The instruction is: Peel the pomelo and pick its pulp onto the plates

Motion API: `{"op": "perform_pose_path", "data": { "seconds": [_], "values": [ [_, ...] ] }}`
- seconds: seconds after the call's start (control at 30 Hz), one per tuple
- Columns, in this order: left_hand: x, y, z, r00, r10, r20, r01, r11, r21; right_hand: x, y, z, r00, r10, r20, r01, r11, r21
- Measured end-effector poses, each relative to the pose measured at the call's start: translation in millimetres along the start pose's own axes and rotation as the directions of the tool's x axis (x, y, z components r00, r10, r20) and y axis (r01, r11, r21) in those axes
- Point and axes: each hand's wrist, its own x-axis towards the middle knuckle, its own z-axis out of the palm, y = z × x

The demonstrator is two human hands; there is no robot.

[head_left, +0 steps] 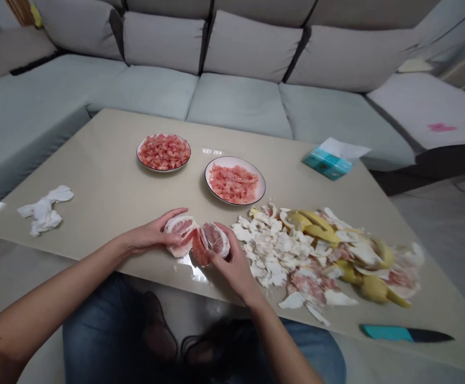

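Observation:
Both my hands grip a peeled pink pomelo at the near edge of the beige table. My left hand holds its left part. My right hand holds the right part, and the fruit is split open between them so red flesh shows. Two white plates lie further back: a left plate and a right plate, each with pink fruit pieces.
A heap of white pith and yellow peel lies right of my hands. A teal-handled knife rests at the near right edge. Crumpled tissue lies at left, a teal tissue pack at the back right. A grey sofa stands behind.

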Motion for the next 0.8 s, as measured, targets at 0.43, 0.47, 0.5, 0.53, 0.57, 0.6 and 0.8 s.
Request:
{"op": "perform_pose_path", "data": {
  "seconds": [0.43, 0.47, 0.5, 0.53, 0.57, 0.6, 0.8],
  "values": [
    [-37.2, -7.2, 34.4, 0.923, 0.293, -0.249, -0.272, 0.955, 0.114, -18.0, -16.1, 7.3, 0.994, 0.099, 0.04, -0.104, 0.976, 0.193],
    [-41.2, -6.4, 35.7, 0.922, 0.294, -0.253, -0.279, 0.956, 0.097, -19.0, -17.2, 7.2, 0.993, 0.108, 0.053, -0.118, 0.961, 0.25],
    [-45.1, -5.8, 36.5, 0.922, 0.289, -0.257, -0.282, 0.957, 0.066, -20.2, -18.0, 7.1, 0.99, 0.113, 0.081, -0.133, 0.937, 0.324],
    [-48.7, -5.6, 36.9, 0.925, 0.278, -0.258, -0.281, 0.959, 0.023, -21.6, -18.6, 7.1, 0.986, 0.118, 0.114, -0.155, 0.9, 0.407],
    [-51.9, -5.8, 36.9, 0.932, 0.259, -0.255, -0.276, 0.961, -0.033, -23.2, -18.8, 7.3, 0.98, 0.13, 0.149, -0.187, 0.85, 0.492],
    [-54.4, -6.3, 36.9, 0.939, 0.238, -0.25, -0.27, 0.958, -0.101, -24.7, -18.8, 8.0, 0.973, 0.15, 0.178, -0.226, 0.79, 0.57],
    [-54.0, -10.3, 39.8, 0.978, 0.084, -0.192, -0.177, 0.82, -0.544, -25.2, -13.1, 29.1, 0.923, 0.266, 0.278, -0.362, 0.352, 0.863]
  ]
}}
